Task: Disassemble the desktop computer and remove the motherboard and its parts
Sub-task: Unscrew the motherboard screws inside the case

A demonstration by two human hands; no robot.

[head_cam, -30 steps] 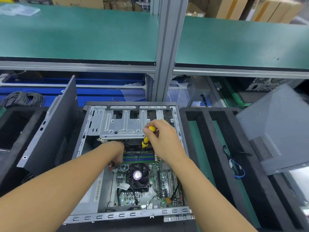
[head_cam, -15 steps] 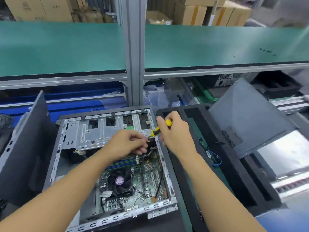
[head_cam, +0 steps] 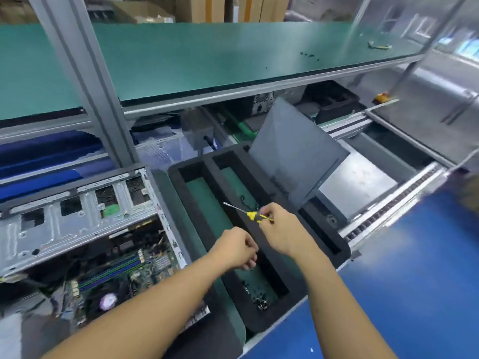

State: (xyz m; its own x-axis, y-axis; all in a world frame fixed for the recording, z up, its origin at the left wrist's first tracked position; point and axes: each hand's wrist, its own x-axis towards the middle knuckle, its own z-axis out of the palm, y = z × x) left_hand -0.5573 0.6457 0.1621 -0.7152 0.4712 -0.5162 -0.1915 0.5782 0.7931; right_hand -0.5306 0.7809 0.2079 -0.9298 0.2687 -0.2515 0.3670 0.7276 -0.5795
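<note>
the motherboard sat inside the open computer case at lower left, not yet removed. to its right, above the black foam tray, the right hand held a yellow screwdriver in a tight grip. the left hand hovered curled; i could not tell whether its grip held a screw. i judged that a screw released from there could bounce away from the screw pile and get lost.

- Electronics workshop, factory-line type.
- Far side: long green mat-covered shelf carried on a grey aluminium frame post.
- Stacked brown cardboard boxes behind the shelf.
- Centre: black foam compartment tray; silver roller conveyor rail just right of it.
- Left: open grey metal desktop computer case, circuit board exposed.
- Near right: blue floor.
</note>
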